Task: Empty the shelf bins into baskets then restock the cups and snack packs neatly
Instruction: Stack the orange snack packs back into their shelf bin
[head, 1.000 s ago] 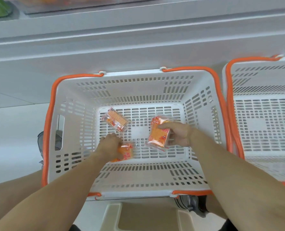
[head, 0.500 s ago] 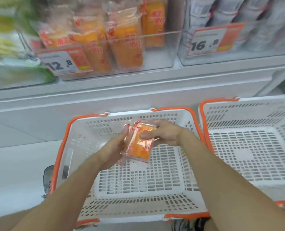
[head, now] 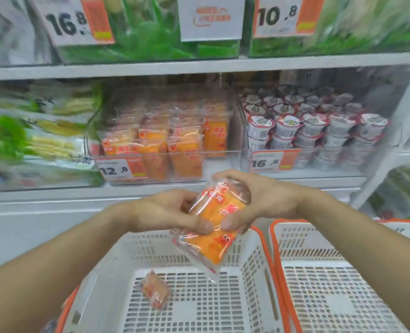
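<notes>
- Both hands meet at frame centre, holding a small stack of orange snack packs (head: 217,221) between them, above the near basket (head: 252,263)
- The left hand (head: 168,212) grips the stack from the left side, thumb laid across the front near the middle; the right hand (head: 264,200) wraps the upper right end, fingers curled over the top edge and thumb pressing the front just beside the left thumb
- The stack's long axis runs on a slant, from upper right by the right hand down to a loose lower end that hangs below both thumbs toward the basket floor
- How many packs are in the stack cannot be told; at least two wrappers overlap
- The snack bin (head: 165,143), clear-fronted and already well filled with the same orange packs, lies straight up the frame from the grip, just left of centre, with the cup bin (head: 312,135) to its right
- My judgement: the coming move is a lift up and forward into that bin, and the tilted stack wants turning upright to match the standing rows
- One more pack (head: 156,293) lies on the basket floor at lower left, nearer the left hand
- A second basket (head: 280,239) sits at lower right
</notes>
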Available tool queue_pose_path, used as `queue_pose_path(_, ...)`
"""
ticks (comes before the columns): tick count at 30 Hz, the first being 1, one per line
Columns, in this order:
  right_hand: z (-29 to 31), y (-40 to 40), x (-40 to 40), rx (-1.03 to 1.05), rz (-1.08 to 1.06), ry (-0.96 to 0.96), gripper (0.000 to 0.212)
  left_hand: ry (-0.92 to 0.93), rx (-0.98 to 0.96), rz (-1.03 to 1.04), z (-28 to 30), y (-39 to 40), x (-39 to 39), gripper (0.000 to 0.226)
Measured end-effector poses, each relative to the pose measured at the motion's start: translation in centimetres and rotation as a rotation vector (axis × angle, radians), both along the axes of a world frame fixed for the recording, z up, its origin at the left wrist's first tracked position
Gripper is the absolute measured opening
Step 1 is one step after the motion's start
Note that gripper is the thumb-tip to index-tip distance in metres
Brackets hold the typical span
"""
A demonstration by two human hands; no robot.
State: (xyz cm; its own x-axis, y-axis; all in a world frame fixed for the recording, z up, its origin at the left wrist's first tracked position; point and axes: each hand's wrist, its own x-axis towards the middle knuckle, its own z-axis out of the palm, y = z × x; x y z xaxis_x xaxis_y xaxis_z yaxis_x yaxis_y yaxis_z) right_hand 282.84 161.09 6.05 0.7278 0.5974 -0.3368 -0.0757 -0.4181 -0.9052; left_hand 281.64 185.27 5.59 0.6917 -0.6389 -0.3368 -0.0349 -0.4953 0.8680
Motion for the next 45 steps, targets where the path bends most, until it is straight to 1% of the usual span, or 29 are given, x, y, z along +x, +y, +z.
queue_pose_path(2, 1.4, -0.7, 0.4, 0.058, -0.063, -0.108, 0.097, -0.149, 0.069, 0.034, 1.8, -0.8, 0.9, 0.053)
queue_pose_path(3, 2.2, -1.1, 0.8, 0.098, -0.105, -0.172, 0.097, -0.221, 0.076, 0.088, 2.5, -1.0, 1.3, 0.052)
queue_pose_path(4, 3.0, -1.7, 1.2, 0.149, -0.147, -0.233, 0.097, -0.283, 0.037, 0.156, 3.2, -1.2, 1.8, 0.051)
queue_pose_path(5, 3.8, -2.3, 1.7, 0.202, -0.186, -0.294, 0.098, -0.357, -0.041, 0.243, 3.8, -1.3, 2.5, 0.049)
queue_pose_path(6, 4.7, -3.0, 2.1, 0.236, -0.225, -0.370, 0.100, -0.464, -0.113, 0.351, 4.1, -1.2, 3.2, 0.047)
queue_pose_path(7, 5.4, -3.6, 2.4, 0.243, -0.270, -0.468, 0.102, -0.613, -0.126, 0.451, 4.3, -0.9, 4.2, 0.046)
queue_pose_path(8, 6.1, -4.1, 2.8, 0.223, -0.328, -0.587, 0.103, -0.780, -0.051, 0.508, 4.2, -0.4, 5.3, 0.046)
queue_pose_path(9, 6.5, -4.3, 3.1, 0.199, -0.389, -0.716, 0.103, -0.924, 0.089, 0.498, 4.1, 0.0, 6.4, 0.049)
queue_pose_path(10, 6.7, -4.2, 3.5, 0.187, -0.438, -0.846, 0.102, -1.017, 0.241, 0.432, 3.8, 0.3, 7.5, 0.055)
queue_pose_path(11, 6.7, -3.9, 3.9, 0.196, -0.469, -0.953, 0.100, -1.049, 0.374, 0.346, 3.4, 0.5, 8.4, 0.063)
queue_pose_path(13, 6.3, -2.7, 4.6, 0.202, -0.475, -1.103, 0.096, -1.017, 0.526, 0.235, 2.6, 0.4, 9.7, 0.076)
queue_pose_path(15, 5.7, -1.5, 5.4, 0.052, -0.439, -1.272, 0.094, -1.042, 0.612, 0.202, 1.6, 0.5, 10.5, 0.081)
queue_pose_path(17, 4.9, -0.7, 6.2, -0.164, -0.391, -1.388, 0.097, -1.096, 0.645, 0.210, 1.4, 0.9, 10.9, 0.071)
queue_pose_path(19, 4.5, -0.1, 6.6, -0.339, -0.337, -1.419, 0.101, -1.114, 0.632, 0.226, 1.5, 1.4, 11.1, 0.059)
queue_pose_path(22, 4.6, 1.0, 6.9, -0.503, -0.256, -1.367, 0.098, -1.089, 0.608, 0.238, 1.8, 1.8, 11.3, 0.058)
queue_pose_path(25, 6.1, 1.7, 7.8, -0.683, -0.223, -1.235, 0.094, -1.063, 0.566, 0.249, 1.7, 2.1, 11.5, 0.060)
queue_pose_path(27, 7.2, 2.4, 8.5, -0.775, -0.189, -1.141, 0.097, -1.054, 0.543, 0.258, 1.5, 2.5, 11.7, 0.060)
queue_pose_path(31, 7.7, 4.2, 10.7, -0.968, -0.062, -0.924, 0.110, -1.059, 0.488, 0.260, 0.5, 3.1, 11.9, 0.062)
queue_pose_path(33, 8.0, 4.1, 11.1, -0.988, -0.056, -0.846, 0.119, -1.066, 0.429, 0.271, 0.0, 3.2, 11.7, 0.061)
queue_pose_path(34, 8.2, 3.7, 11.1, -0.950, -0.078, -0.854, 0.120, -1.076, 0.408, 0.274, -0.2, 3.2, 11.5, 0.062)
queue_pose_path(35, 8.3, 3.4, 10.8, -0.893, -0.101, -0.894, 0.114, -1.091, 0.398, 0.271, -0.4, 3.2, 11.4, 0.065)
queue_pose_path(36, 8.1, 3.3, 10.4, -0.834, -0.106, -0.946, 0.102, -1.106, 0.399, 0.265, -0.6, 3.3, 11.3, 0.067)
queue_pose_path(37, 7.7, 3.3, 10.0, -0.800, -0.092, -0.996, 0.084, -1.123, 0.407, 0.256, -0.7, 3.3, 11.3, 0.069)
queue_pose_path(38, 6.9, 3.5, 9.7, -0.803, -0.061, -1.041, 0.068, -1.136, 0.418, 0.247, -0.7, 3.3, 11.4, 0.071)
queue_pose_path(39, 5.9, 3.8, 9.6, -0.835, -0.029, -1.073, 0.058, -1.147, 0.425, 0.243, -0.6, 3.2, 11.4, 0.072)
queue_pose_path(40, 4.6, 4.1, 9.6, -0.883, -0.007, -1.090, 0.053, -1.153, 0.432, 0.236, -0.7, 3.0, 11.4, 0.072)
queue_pose_path(42, 2.4, 4.4, 10.3, -0.962, -0.011, -1.149, 0.054, -1.184, 0.467, 0.211, -1.0, 2.5, 11.5, 0.071)
queue_pose_path(43, 1.6, 4.5, 10.6, -0.977, -0.041, -1.201, 0.058, -1.201, 0.496, 0.199, -1.0, 2.4, 11.6, 0.069)
queue_pose_path(45, 0.8, 4.6, 10.8, -1.021, -0.081, -1.232, 0.074, -1.185, 0.542, 0.184, -0.8, 2.1, 11.9, 0.065)
